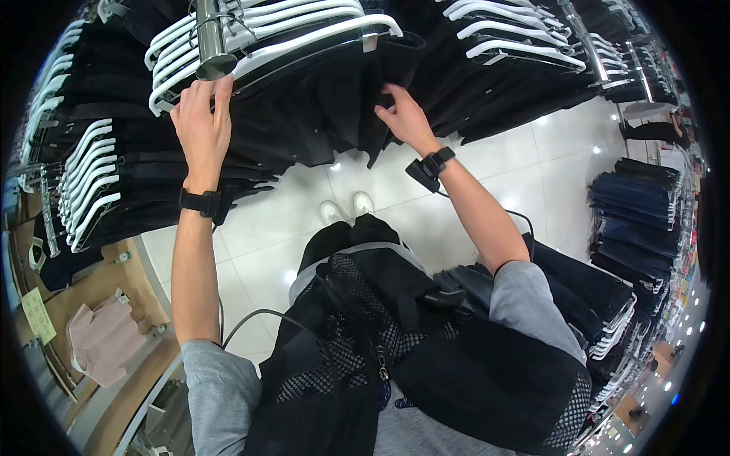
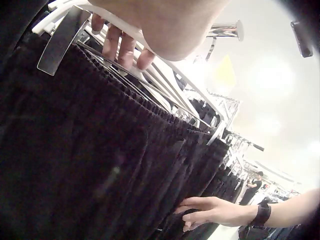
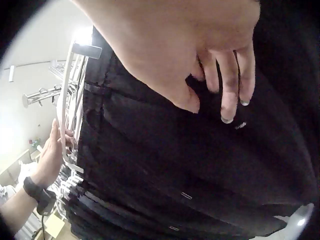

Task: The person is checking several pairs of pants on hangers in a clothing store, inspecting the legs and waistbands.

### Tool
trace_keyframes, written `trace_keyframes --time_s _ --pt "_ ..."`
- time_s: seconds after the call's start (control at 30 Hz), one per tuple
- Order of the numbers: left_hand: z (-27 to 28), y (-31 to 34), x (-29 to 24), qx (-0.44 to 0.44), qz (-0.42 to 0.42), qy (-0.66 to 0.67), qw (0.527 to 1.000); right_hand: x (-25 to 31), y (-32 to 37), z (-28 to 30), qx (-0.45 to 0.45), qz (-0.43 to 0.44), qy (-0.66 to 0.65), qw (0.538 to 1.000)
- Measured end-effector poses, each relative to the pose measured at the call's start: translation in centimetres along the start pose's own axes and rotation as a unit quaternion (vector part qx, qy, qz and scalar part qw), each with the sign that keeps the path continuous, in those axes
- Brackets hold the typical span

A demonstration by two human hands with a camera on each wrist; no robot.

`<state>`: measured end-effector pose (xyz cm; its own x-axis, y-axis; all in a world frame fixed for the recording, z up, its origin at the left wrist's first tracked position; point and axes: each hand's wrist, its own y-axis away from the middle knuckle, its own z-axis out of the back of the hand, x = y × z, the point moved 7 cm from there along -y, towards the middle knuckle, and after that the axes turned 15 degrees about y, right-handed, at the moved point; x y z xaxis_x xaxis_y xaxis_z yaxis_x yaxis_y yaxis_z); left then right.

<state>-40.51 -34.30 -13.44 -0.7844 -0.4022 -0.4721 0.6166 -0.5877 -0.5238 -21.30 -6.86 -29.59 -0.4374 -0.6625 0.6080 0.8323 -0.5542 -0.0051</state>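
Black trousers (image 1: 304, 114) with a gathered waistband hang from a white hanger (image 1: 319, 34) at the front of a row. My left hand (image 1: 204, 121) is at the hanger's left part, below the round metal rail end (image 1: 216, 67). In the left wrist view, its fingers (image 2: 126, 50) curl round behind the white bar. My right hand (image 1: 409, 120) touches the black cloth lower down on the right. The right wrist view shows its thumb and fingers (image 3: 229, 102) apart and loosely bent against the fabric. A metal clip (image 2: 62, 42) grips the waistband.
More dark garments on white hangers (image 1: 91, 182) hang at the left, and others (image 1: 525, 42) at the upper right. Folded-over jeans (image 1: 635, 205) hang at the far right. A pink top (image 1: 106, 338) lies on a wooden display at lower left. Another person (image 1: 661, 133) stands far right.
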Motion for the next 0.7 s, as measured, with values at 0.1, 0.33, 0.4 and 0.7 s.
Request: trace_keyframes --time_s 0.1,0.33,0.4,0.7 --pt "0.3 0.1 -0.4 -0.010 0.005 0.006 1.000 0.3 -1.4 -1.0 0.053 -0.005 0.045 0.998" --pt "0.2 0.4 -0.8 -0.017 0.046 0.003 0.999 3.6 -1.6 1.1 -0.087 0.153 0.090 0.980" --pt "0.1 0.4 -0.9 -0.022 0.044 -0.007 0.999 3.9 -1.7 1.2 -0.109 0.199 0.094 0.969" --pt "1.1 0.7 -0.9 -0.042 -0.013 -0.068 0.997 -0.6 -3.5 -3.2 0.315 0.060 0.200 0.926"
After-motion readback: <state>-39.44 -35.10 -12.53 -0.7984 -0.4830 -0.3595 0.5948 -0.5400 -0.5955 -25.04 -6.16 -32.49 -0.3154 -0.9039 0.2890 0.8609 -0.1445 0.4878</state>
